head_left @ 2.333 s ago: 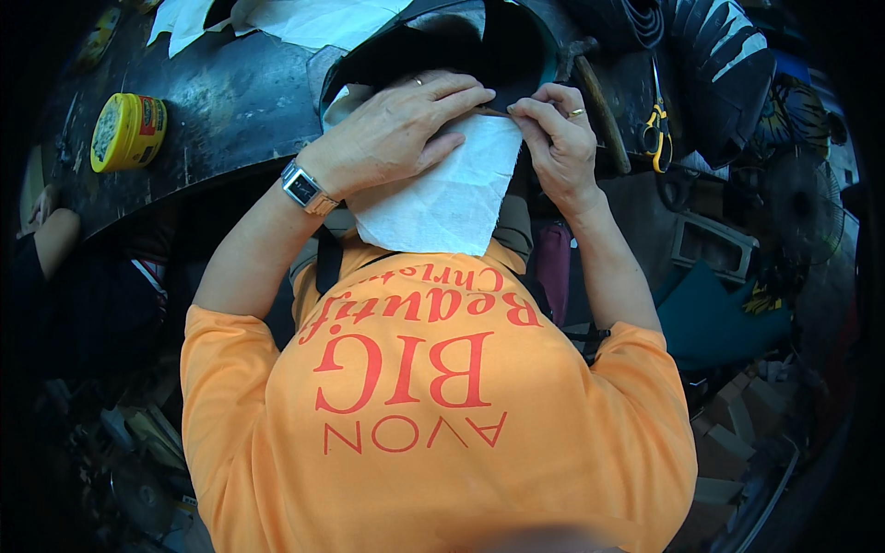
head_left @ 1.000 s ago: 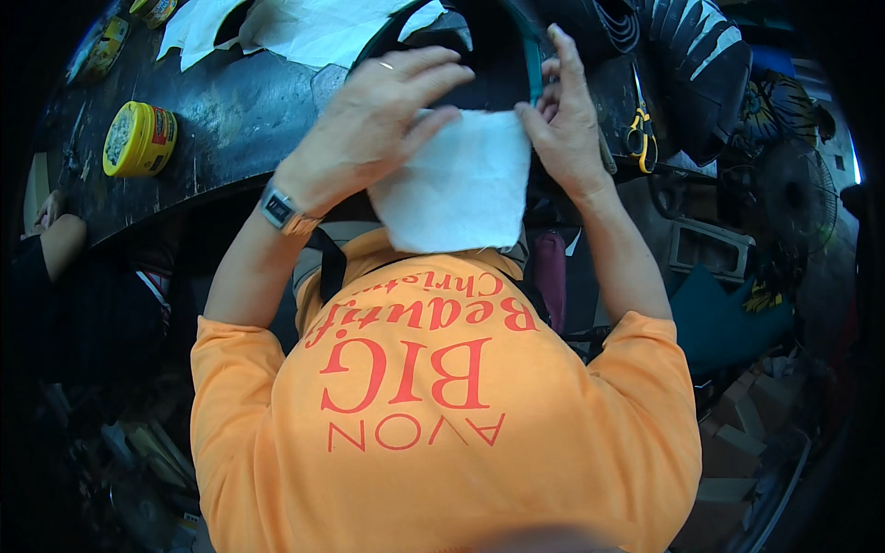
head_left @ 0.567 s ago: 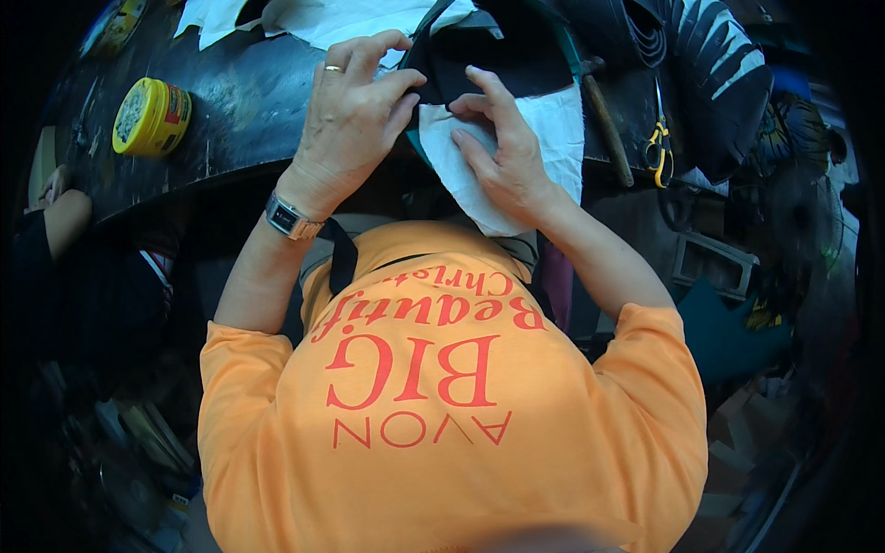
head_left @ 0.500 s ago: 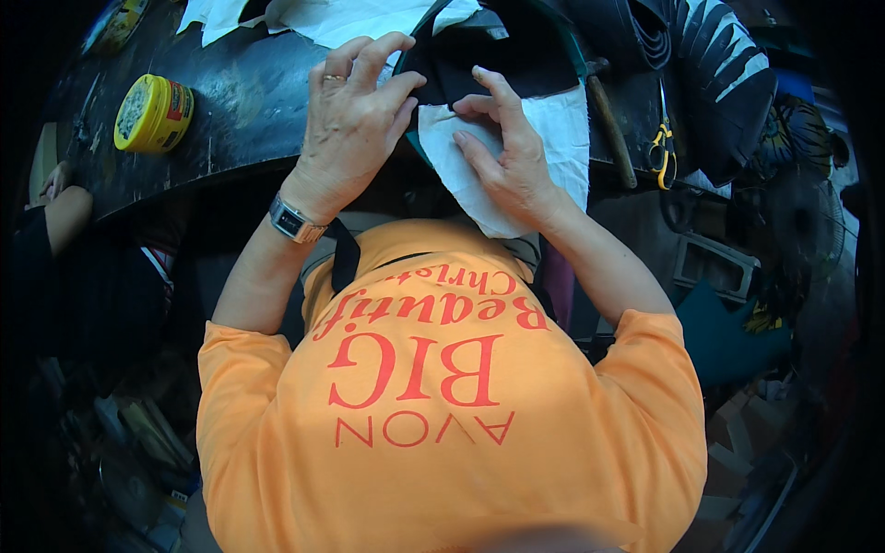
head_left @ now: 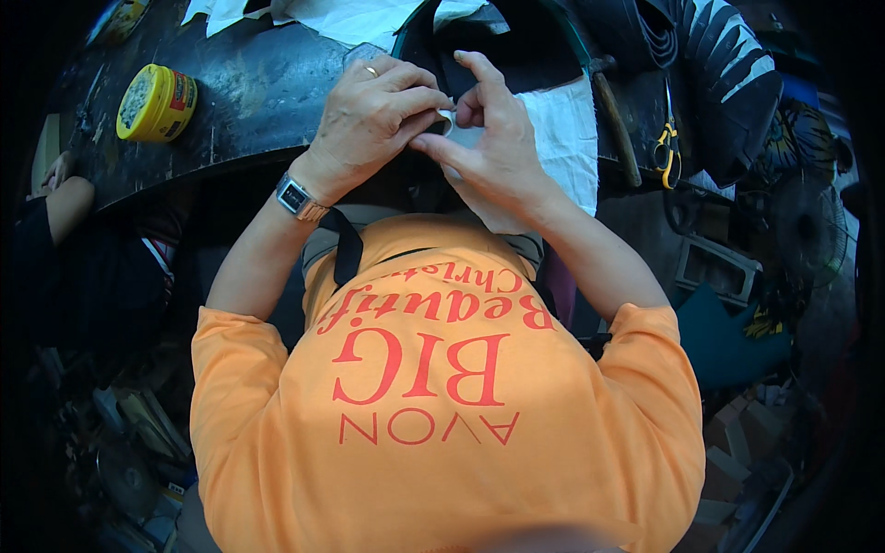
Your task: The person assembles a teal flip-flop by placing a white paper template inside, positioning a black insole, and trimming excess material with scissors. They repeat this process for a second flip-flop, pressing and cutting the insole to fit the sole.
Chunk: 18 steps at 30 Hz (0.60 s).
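Head view: we are seeing the left hand point(head_left: 369, 124) pinching the curled edge of a white woven-cloth sheet point(head_left: 569, 138) at the near edge of the dark, worn tabletop point(head_left: 249, 97). The right hand point(head_left: 502, 152) is overlapping the sheet; we are not managing to tell whether its fingers are gripping. Leftward, an open, round yellow tub point(head_left: 159, 103) is holding pale, lumpy material.
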Each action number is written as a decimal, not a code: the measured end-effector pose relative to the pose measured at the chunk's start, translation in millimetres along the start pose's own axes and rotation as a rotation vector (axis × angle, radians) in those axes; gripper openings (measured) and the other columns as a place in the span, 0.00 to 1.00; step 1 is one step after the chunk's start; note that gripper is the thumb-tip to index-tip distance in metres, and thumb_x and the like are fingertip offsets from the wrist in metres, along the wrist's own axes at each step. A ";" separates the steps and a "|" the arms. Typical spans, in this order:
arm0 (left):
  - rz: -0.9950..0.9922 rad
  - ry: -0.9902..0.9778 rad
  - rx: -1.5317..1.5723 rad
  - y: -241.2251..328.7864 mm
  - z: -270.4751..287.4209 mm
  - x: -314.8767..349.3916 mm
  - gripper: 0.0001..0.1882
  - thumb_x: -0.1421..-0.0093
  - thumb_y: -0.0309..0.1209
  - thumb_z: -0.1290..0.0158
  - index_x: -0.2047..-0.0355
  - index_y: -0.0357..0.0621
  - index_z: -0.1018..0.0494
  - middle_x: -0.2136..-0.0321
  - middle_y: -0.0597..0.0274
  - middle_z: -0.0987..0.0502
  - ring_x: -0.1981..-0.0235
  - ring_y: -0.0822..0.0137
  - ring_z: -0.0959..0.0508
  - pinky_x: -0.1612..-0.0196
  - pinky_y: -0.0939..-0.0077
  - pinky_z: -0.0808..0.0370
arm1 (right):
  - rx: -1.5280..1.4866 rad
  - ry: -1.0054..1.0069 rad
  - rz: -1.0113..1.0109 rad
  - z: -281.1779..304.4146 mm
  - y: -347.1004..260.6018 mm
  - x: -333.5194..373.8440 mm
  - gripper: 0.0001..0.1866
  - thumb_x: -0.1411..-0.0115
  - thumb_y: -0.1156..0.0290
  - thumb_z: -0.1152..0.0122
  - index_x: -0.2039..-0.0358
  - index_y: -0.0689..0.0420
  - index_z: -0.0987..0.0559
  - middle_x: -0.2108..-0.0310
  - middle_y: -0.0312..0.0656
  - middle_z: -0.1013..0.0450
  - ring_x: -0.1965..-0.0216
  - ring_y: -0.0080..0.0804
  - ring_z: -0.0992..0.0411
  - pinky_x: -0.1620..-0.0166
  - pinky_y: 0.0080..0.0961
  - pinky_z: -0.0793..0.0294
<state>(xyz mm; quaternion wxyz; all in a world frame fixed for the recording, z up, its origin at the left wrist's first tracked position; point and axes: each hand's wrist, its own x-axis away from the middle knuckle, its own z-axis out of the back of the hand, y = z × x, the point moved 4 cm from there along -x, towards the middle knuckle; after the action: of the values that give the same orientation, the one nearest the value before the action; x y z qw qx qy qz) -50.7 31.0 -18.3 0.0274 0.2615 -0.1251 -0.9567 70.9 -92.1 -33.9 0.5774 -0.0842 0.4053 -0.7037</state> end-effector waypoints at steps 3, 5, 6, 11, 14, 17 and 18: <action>0.038 0.030 0.013 1.9 -1.9 2.3 0.13 0.42 0.36 0.35 0.57 0.52 0.18 0.55 0.65 0.19 0.52 0.63 0.22 0.50 0.67 0.29 | -0.039 0.007 -0.050 -7.7 1.8 -1.3 0.39 0.47 0.66 0.29 0.35 0.53 0.34 0.69 0.40 0.28 0.66 0.36 0.31 0.57 0.38 0.32; 0.051 0.085 -0.031 3.3 1.5 6.6 0.13 0.41 0.35 0.35 0.56 0.49 0.19 0.54 0.62 0.19 0.52 0.62 0.22 0.49 0.66 0.29 | -0.159 0.048 -0.063 -8.7 4.4 0.0 0.36 0.45 0.70 0.32 0.36 0.53 0.33 0.67 0.42 0.26 0.65 0.36 0.29 0.56 0.37 0.30; 0.057 0.069 -0.027 3.1 2.3 8.8 0.13 0.41 0.36 0.35 0.57 0.47 0.19 0.54 0.60 0.20 0.51 0.62 0.21 0.48 0.66 0.28 | -0.217 0.070 -0.063 -8.5 5.8 1.1 0.34 0.45 0.72 0.34 0.37 0.53 0.33 0.66 0.42 0.25 0.64 0.36 0.28 0.55 0.37 0.29; 0.089 -0.010 -0.028 -1.1 5.9 16.6 0.14 0.42 0.35 0.35 0.59 0.41 0.20 0.54 0.57 0.19 0.52 0.61 0.20 0.46 0.68 0.27 | -0.419 0.068 -0.173 -10.5 14.1 5.6 0.31 0.43 0.77 0.35 0.38 0.51 0.30 0.60 0.43 0.23 0.61 0.32 0.25 0.56 0.28 0.24; 0.028 0.023 -0.085 4.7 7.1 17.6 0.11 0.42 0.32 0.36 0.62 0.39 0.20 0.55 0.56 0.19 0.54 0.61 0.19 0.49 0.69 0.25 | -0.389 0.051 -0.145 -11.1 14.0 6.1 0.31 0.42 0.78 0.35 0.38 0.51 0.30 0.59 0.42 0.23 0.59 0.28 0.25 0.53 0.25 0.24; 0.013 0.030 -0.170 13.3 3.9 15.9 0.07 0.43 0.28 0.39 0.65 0.38 0.20 0.58 0.55 0.18 0.57 0.62 0.18 0.51 0.69 0.26 | -0.408 -0.009 -0.194 -13.8 15.6 8.1 0.30 0.39 0.81 0.36 0.37 0.53 0.32 0.57 0.39 0.24 0.55 0.22 0.25 0.49 0.20 0.26; -0.001 0.017 -0.213 15.6 2.5 14.5 0.07 0.44 0.27 0.41 0.65 0.38 0.20 0.58 0.55 0.20 0.59 0.65 0.19 0.52 0.70 0.28 | -0.397 -0.008 -0.183 -13.4 15.4 8.3 0.30 0.39 0.81 0.36 0.37 0.53 0.31 0.57 0.39 0.24 0.55 0.22 0.25 0.48 0.20 0.26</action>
<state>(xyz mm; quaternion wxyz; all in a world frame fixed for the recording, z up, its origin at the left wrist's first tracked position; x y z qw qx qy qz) -64.7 14.8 -19.4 0.0555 0.2654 -0.0222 -0.9623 71.9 -93.1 -55.9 0.4848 -0.2356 0.5243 -0.6592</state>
